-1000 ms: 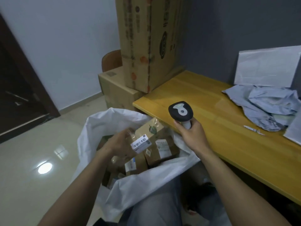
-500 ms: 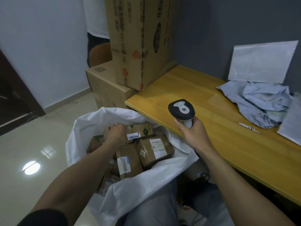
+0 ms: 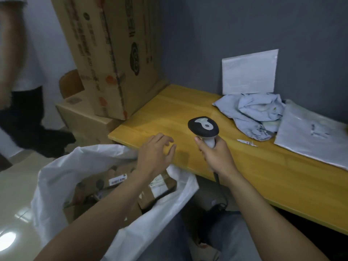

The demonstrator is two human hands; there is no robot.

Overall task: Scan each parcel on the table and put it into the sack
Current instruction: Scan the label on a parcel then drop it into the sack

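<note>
Since half a second ago your left hand (image 3: 156, 155) has come up out of the white woven plastic sack (image 3: 56, 178) without the labelled carton. At far left a second person in dark trousers (image 3: 20, 113) is passing, blurred. The sack stands open just beside the table corner, with several brown cardboard parcels (image 3: 162, 187) lying inside. Your left hand hovers over the near corner of the yellow wooden table (image 3: 169, 110), fingers loosely spread, holding nothing. Your right hand (image 3: 216, 155) is wrapped round the handle of the black-and-white handheld barcode scanner (image 3: 203, 127), head upright, cable trailing below the table edge. Further right on the table lie a crumpled pale-grey plastic mailer (image 3: 252, 113) and, touching it, a flat grey plastic mailer (image 3: 310, 136); a white padded envelope (image 3: 248, 72) leans on the wall behind. Judgement: drop-off done, fetch of the next parcel is starting. The next move calls for reaching past the scanner to the crumpled mailer and turning up its label, which is not visible from here.
</note>
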